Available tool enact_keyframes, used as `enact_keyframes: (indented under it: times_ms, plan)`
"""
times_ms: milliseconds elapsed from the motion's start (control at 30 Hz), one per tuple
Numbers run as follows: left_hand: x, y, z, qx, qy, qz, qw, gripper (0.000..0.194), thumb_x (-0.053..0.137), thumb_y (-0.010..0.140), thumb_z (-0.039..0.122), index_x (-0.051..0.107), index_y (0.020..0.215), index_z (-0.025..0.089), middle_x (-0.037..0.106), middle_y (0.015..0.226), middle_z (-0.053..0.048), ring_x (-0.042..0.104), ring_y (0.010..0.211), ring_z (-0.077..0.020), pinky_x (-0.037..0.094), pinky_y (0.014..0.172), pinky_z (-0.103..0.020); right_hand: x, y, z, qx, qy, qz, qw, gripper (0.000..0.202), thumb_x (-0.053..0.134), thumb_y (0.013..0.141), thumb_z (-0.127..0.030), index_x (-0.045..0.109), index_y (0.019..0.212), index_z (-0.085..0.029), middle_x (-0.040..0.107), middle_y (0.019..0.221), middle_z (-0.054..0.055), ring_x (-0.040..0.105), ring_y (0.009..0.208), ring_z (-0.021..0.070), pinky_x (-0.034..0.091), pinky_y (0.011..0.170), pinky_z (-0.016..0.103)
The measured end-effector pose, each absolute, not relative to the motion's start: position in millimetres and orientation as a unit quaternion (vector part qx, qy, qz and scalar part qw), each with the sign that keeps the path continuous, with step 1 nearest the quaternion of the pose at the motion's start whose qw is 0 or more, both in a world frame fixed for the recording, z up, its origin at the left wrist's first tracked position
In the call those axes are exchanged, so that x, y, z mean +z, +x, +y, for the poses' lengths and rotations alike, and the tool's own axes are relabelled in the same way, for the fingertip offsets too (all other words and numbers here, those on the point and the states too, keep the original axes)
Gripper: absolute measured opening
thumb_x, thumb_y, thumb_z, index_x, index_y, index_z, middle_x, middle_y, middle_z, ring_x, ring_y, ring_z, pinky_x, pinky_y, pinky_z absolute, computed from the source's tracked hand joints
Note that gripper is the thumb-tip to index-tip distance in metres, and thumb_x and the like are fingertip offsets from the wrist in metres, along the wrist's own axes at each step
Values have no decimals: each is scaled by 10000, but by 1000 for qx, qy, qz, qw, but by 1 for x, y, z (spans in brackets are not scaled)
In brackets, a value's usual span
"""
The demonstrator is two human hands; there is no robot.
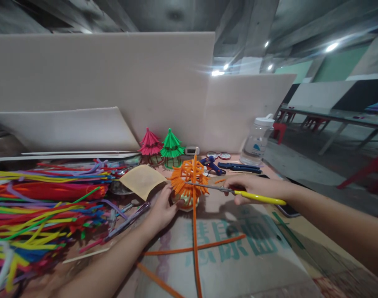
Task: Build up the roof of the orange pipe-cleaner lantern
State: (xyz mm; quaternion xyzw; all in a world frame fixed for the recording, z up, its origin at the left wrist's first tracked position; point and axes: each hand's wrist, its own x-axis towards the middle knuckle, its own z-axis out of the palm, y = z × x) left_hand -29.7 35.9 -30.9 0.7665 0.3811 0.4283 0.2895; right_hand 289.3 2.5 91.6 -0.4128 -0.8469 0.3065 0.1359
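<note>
While the left hand (pixel 164 209) is clamped on the lower left side of an orange fuzzy-strip model (pixel 178 184), the right hand (pixel 235 188) is closed round a yellow-handled tool (pixel 260 198). Model: upright, above the far edge of a cardboard sheet (pixel 257 271) bearing green characters. Tool's slim grey end reaches left across the model's front, meeting a long upright orange strip (pixel 195 244) in view; contact between them cannot be told. Two further orange strips lie on the cardboard, one crossing the long strip. Behind: pink model (pixel 149 142) and green model (pixel 171 145), side by side, roofs pointed. Blue glue gun (pixel 211 164) just right of the orange model; clear bottle (pixel 254 145) farther right. Left: heaped coloured strips (pixel 46 192), near a tan sheet (pixel 143 181).
</note>
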Motion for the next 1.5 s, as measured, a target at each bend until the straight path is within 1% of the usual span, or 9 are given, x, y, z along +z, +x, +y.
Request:
enact_keyframes:
  times_ms: [167, 400, 500, 633, 767, 1000, 1233, 1333, 1500]
  plan:
    - [-31, -30, 36, 433, 766, 378, 289, 429, 652, 849, 319, 556, 1240, 170, 567, 1300, -142, 502, 1267, -283, 365, 1110, -420, 92, 289, 4, 298, -416, -849, 132, 507, 640, 779, -652, 680, 965, -182, 645, 949, 58, 562, 832, 213, 427, 757, 294]
    - [-34, -30, 38, 437, 768, 371, 285, 436, 656, 840, 283, 546, 1249, 180, 575, 1289, -134, 525, 1237, -287, 378, 1096, -438, 95, 288, 8, 255, -397, -878, 87, 471, 556, 863, -625, 625, 994, -178, 590, 953, 46, 528, 823, 198, 391, 718, 279]
    - [-34, -30, 37, 437, 769, 369, 284, 444, 662, 834, 272, 547, 1252, 181, 579, 1286, -131, 529, 1231, -293, 383, 1092, -446, 95, 288, 8, 251, -399, -878, 84, 489, 551, 858, -642, 612, 1011, -182, 582, 949, 43, 531, 824, 201, 388, 705, 278]
    - [-33, -30, 37, 440, 769, 367, 284, 440, 663, 831, 263, 552, 1248, 177, 578, 1292, -134, 526, 1237, -296, 386, 1090, -447, 93, 288, 7, 245, -406, -877, 76, 456, 556, 869, -616, 610, 1003, -184, 590, 986, 53, 545, 859, 209, 402, 741, 286]
    - [-32, -30, 37, 442, 768, 365, 287, 457, 667, 830, 264, 545, 1262, 177, 573, 1303, -136, 518, 1250, -293, 374, 1103, -442, 93, 288, 7, 242, -410, -876, 79, 432, 562, 870, -602, 616, 986, -189, 592, 961, 43, 540, 828, 196, 399, 728, 278]
    - [-32, -29, 36, 443, 767, 366, 285, 408, 673, 839, 309, 580, 1214, 177, 593, 1265, -132, 538, 1219, -293, 402, 1075, -441, 91, 290, 9, 253, -416, -870, 83, 468, 590, 842, -623, 623, 1015, -190, 598, 944, 35, 528, 789, 186, 386, 683, 260]
    - [-35, -31, 38, 448, 775, 350, 276, 456, 673, 841, 278, 554, 1270, 182, 562, 1331, -135, 494, 1279, -295, 365, 1108, -436, 85, 291, 12, 258, -416, -866, 103, 492, 624, 795, -652, 663, 990, -202, 607, 924, 35, 527, 772, 190, 385, 661, 258]
    - [-36, -31, 38, 449, 777, 344, 275, 435, 663, 851, 293, 561, 1261, 187, 559, 1337, -132, 490, 1285, -294, 364, 1109, -431, 84, 292, 13, 256, -420, -864, 106, 502, 642, 774, -657, 673, 998, -209, 608, 925, 37, 528, 778, 197, 387, 663, 262]
    - [-35, -31, 39, 444, 777, 349, 277, 442, 666, 853, 309, 558, 1264, 187, 558, 1334, -135, 491, 1280, -296, 369, 1103, -438, 84, 291, 13, 264, -431, -856, 111, 492, 667, 748, -655, 677, 949, -205, 607, 894, 28, 529, 767, 195, 381, 651, 259]
